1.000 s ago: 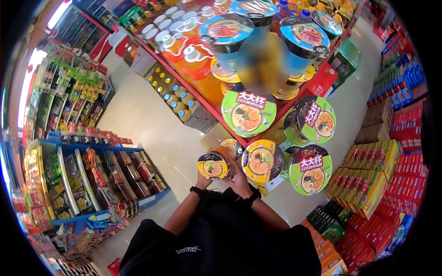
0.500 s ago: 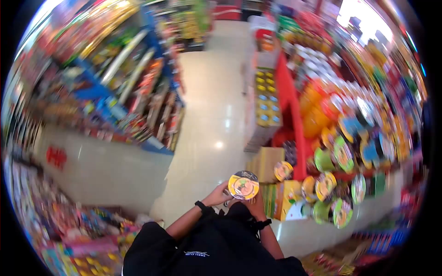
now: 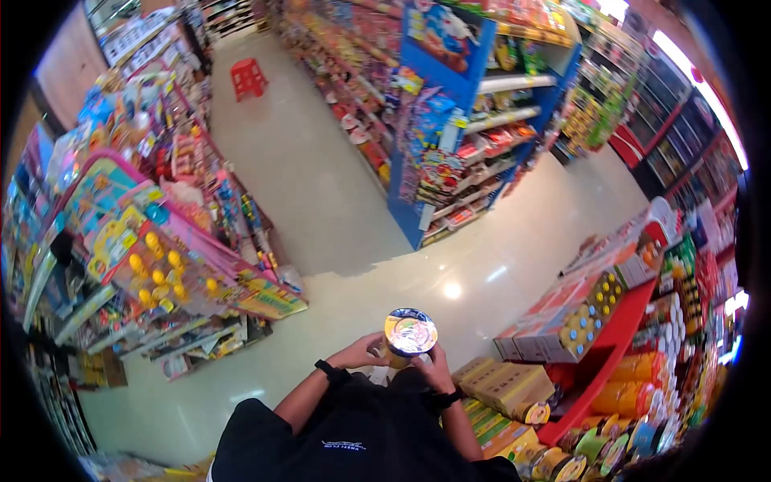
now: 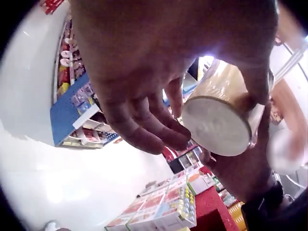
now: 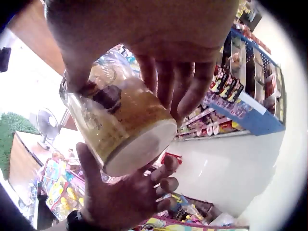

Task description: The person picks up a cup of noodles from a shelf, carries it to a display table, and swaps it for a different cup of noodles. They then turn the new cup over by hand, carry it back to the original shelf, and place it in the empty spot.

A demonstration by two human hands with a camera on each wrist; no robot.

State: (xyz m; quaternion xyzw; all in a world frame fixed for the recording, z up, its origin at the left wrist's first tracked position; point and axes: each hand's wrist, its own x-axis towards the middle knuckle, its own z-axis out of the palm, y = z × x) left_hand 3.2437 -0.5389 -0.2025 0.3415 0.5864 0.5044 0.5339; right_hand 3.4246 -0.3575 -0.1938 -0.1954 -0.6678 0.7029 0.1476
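An instant noodle cup point(image 3: 410, 332) with a shiny round lid stands upright before the person's torso, between the two hands. My right hand point(image 3: 436, 371) grips its side. In the right wrist view that thumb lies along the clear-wrapped wall, and the other fingers pass behind the cup point(image 5: 127, 127). My left hand point(image 3: 360, 351) holds the cup from the other side. In the left wrist view its thumb overlaps the wall and its curved fingers point(image 4: 161, 132) reach the edge of the pale base point(image 4: 216, 126).
Front right, cartons point(image 3: 504, 389) and more noodle cups point(image 3: 557, 464) stand by a red-edged display point(image 3: 598, 384) with bottles. A blue shelf unit point(image 3: 450, 136) of snacks rises ahead, and a toy rack point(image 3: 161, 257) is at left. Pale floor point(image 3: 353, 297) runs between them; a red stool point(image 3: 248, 79) stands far off.
The view has swung left, so the drinks and noodle display has moved from ahead to the lower right, and the toy rack has come in. Both hands still hold the noodle cup at the torso.
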